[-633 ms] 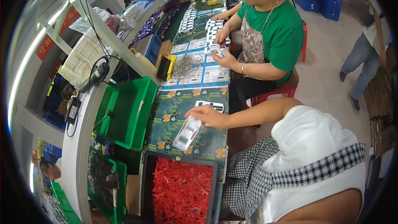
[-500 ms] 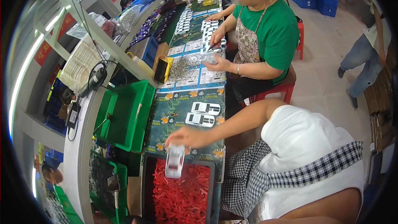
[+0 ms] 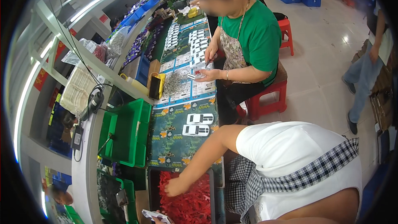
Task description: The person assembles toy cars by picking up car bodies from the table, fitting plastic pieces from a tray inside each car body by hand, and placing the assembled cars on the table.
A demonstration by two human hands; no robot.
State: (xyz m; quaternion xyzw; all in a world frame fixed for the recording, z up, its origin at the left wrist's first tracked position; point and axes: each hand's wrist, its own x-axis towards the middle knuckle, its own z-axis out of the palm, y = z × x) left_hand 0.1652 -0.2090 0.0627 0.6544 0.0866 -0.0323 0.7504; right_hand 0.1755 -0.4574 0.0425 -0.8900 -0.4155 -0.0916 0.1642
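Note:
My right hand (image 3: 176, 187) reaches down into a dark bin (image 3: 212, 207) of small red plastic pieces (image 3: 186, 207). Its fingers are curled together among the pieces, and whatever they pinch is hidden. At the lower edge, my left hand (image 3: 159, 220) shows only in part, closed on a white toy car body (image 3: 152, 214). Beyond the bin, two white toy car bodies with dark windows, a nearer one (image 3: 196, 130) and a farther one (image 3: 200, 119), lie side by side on the patterned table cover (image 3: 174, 149).
A green tub (image 3: 124, 141) stands left of the table. Farther up sit a heap of small metal parts (image 3: 176, 84), a phone (image 3: 155, 88) and rows of white car bodies (image 3: 199, 41). A co-worker in green (image 3: 259, 41) sits there, a car part and a thin dark tool in hand.
My right hand has moved down from above the bin's far edge into the red pieces and no longer holds a car body. My left hand now shows at the lower edge with one.

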